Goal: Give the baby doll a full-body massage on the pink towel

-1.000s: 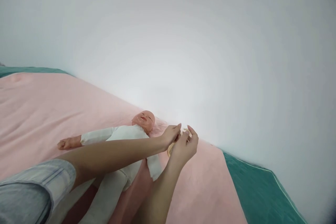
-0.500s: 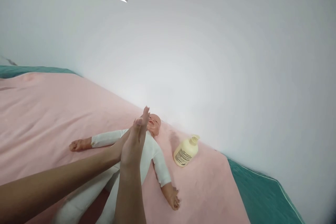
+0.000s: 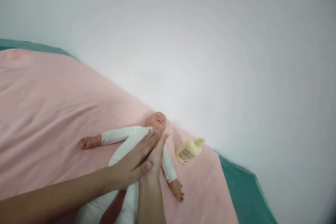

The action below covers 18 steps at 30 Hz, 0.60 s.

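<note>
— What lies lowermost?
— The pink sheet (image 3: pixel 207 189), cropped at left and bottom, bears the doll (image 3: pixel 128 145), face up, trunk partly hidden, legs cropped by the frame.
— And over it?
— Left hand (image 3: pixel 133 165) and right hand (image 3: pixel 155 158), palm to palm, fingers extended; inner surfaces concealed.
— Beside the doll?
— A yellow bottle (image 3: pixel 189 149), label illegible.

Head-worn view; looks forward, down over doll (image 3: pixel 128 146); fairly near; wall (image 3: pixel 210 59) behind.

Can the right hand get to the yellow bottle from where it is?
Probably yes. The right hand is against the left hand, but the yellow bottle is nearby and only the doll's arm lies low between.
</note>
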Motion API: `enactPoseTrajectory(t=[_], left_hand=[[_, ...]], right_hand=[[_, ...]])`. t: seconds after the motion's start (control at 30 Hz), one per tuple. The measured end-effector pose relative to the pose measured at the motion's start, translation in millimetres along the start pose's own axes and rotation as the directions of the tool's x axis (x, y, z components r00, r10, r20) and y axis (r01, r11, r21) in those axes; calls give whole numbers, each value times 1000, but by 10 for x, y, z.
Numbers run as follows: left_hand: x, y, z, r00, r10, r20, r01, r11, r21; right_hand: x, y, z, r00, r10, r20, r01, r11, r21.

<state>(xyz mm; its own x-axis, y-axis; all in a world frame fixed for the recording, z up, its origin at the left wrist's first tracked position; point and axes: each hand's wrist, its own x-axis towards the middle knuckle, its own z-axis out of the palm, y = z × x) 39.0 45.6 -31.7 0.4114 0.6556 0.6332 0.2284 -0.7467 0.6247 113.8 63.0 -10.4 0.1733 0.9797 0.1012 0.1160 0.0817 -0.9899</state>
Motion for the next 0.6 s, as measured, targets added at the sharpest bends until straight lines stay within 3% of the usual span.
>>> enactPoseTrajectory(t=[0.1,0.17,0.33,0.47,0.53,0.6], left_hand=[[-24,57,-107,987,71,144,-51,989,-140],[2,77,-132,983,62,173,-26,980,-199],[66,-18,-215,988,-156,0,152,963,-221],[90,-189,-296,934,-309,-178,271,940,-207],[104,-274,-320,891,-383,-245,336,918,-212],[118,-352,-331,847,-448,-285,386,888,-250]], right_hand=[[39,-9,-118,992,60,-109,-42,986,162],[58,-1,-204,983,72,-168,-28,967,255],[90,148,-325,987,29,-156,-2,985,173],[57,164,-364,997,-69,-32,67,995,-71],[17,103,-378,987,-119,112,140,969,-206],[-26,40,-380,942,-153,298,248,916,-315]])
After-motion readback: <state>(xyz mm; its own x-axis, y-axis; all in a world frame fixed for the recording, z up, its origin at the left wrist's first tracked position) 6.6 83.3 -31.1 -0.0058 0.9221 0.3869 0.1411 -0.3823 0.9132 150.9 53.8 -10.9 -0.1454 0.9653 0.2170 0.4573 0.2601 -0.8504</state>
